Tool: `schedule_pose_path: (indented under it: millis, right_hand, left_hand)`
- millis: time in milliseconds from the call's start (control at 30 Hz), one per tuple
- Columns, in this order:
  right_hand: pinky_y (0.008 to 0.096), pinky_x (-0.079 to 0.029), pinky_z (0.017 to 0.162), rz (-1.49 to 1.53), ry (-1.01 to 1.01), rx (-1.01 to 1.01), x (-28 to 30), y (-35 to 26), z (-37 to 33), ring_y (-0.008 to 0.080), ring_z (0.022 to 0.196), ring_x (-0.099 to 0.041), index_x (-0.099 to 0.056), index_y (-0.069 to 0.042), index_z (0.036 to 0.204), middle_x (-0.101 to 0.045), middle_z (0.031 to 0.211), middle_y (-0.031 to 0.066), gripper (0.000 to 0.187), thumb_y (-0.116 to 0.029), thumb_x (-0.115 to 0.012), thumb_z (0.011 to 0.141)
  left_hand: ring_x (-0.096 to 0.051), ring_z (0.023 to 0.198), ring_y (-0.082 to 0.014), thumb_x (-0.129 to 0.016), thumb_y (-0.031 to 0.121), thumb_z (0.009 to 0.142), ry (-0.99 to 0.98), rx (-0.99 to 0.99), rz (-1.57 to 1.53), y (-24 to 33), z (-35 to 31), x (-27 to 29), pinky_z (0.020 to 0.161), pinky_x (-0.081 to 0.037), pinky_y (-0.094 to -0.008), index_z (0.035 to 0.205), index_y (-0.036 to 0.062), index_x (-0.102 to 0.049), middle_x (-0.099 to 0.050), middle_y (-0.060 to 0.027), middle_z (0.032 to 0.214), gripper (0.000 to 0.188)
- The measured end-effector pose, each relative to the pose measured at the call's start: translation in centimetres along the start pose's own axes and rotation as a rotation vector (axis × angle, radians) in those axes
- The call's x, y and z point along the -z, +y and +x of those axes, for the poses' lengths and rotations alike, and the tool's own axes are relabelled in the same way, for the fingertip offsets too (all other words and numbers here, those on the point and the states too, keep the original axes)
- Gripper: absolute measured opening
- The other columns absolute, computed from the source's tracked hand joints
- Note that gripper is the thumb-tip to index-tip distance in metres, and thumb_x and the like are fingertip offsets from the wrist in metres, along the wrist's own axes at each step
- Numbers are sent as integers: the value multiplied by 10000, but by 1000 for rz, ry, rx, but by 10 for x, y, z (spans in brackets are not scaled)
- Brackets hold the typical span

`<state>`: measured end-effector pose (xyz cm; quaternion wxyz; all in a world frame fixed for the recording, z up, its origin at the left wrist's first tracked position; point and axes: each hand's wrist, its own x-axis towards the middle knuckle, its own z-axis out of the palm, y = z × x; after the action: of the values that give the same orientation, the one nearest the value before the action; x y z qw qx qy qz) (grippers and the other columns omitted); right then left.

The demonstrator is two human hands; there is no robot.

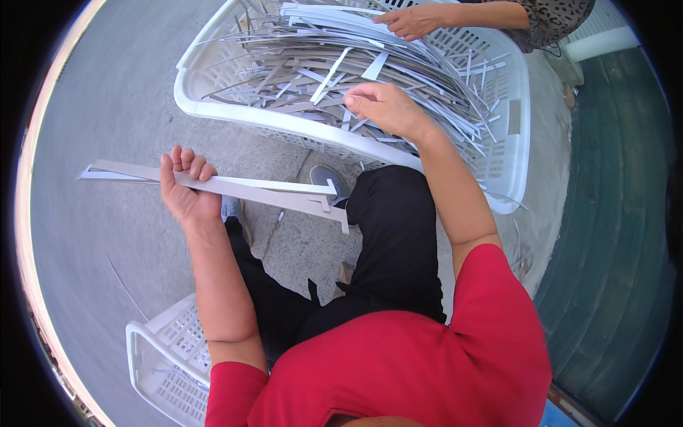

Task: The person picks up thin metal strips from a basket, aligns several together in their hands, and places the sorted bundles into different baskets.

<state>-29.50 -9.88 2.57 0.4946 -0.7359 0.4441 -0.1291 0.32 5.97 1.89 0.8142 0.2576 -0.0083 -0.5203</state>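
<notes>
My left hand (191, 186) grips a small bunch of long, narrow cardboard strips (277, 198), grey and white, some with hooked ends on the right. They lie nearly level across my palm, above the floor and my feet. My right hand (388, 110) is over the near side of a large white plastic basket (299, 127). Its fingers are curled in with the thumb close to them; whatever may be between them is hidden. Just beyond those fingers, many loose grey and white strips (284, 71) fill the basket in a tangled heap.
Another person's hand (413, 21) reaches into the basket's far side, touching strips. A second white basket (167, 356) stands at lower left with a few scraps inside. My knees are close to the large basket. A dark green surface (612, 213) runs along the right.
</notes>
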Motion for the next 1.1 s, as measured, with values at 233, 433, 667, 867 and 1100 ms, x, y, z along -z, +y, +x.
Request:
schedule_pose_path:
  millis: [233, 433, 667, 867, 1100]
  right_hand:
    - [367, -431, 898, -688, -109, -422, -4, 137, 48, 306, 1071, -545, -547, 2, 1148, -560, 1159, 205, 527, -371, -603, 780]
    - [365, -416, 937, -667, -225, -413, -20, 142, 59, 299, 1140, -508, -491, 3, 1213, -521, 1224, 204, 573, -300, -627, 746]
    - [416, -476, 797, -733, 1, -389, -6, 66, 30, 326, 956, -597, -592, -4, 1010, -612, 1032, 192, 296, -150, -498, 770]
    - [433, -481, 690, -953, 338, -31, -11, 24, -33, 321, 825, -603, -565, -27, 871, -618, 876, 137, 164, -101, -538, 727]
    - [418, -477, 668, -931, 399, -34, 3, -20, -100, 320, 807, -604, -576, -36, 946, -617, 862, 137, 238, -89, -550, 716]
  left_hand:
    - [-454, 643, -119, -543, 193, 884, 114, 15, 69, -17, 5, -12, 526, -402, -225, 984, 31, -486, -528, -59, 832, 198]
    - [-474, 649, -116, -547, 232, 905, 252, 36, 153, -25, 8, -17, 559, -452, -242, 980, 41, -465, -498, -33, 779, 221]
    - [-493, 653, -123, -541, 210, 906, 226, 41, 247, -27, 6, -15, 564, -454, -241, 959, 47, -477, -514, -30, 796, 182]
    - [-497, 654, -130, -566, 192, 886, 229, 63, 245, -27, 6, -14, 565, -450, -246, 931, 51, -500, -516, -32, 780, 161]
    - [-502, 655, -132, -583, 179, 874, 224, 72, 216, -22, 3, -9, 556, -450, -250, 936, 47, -505, -527, -37, 794, 166]
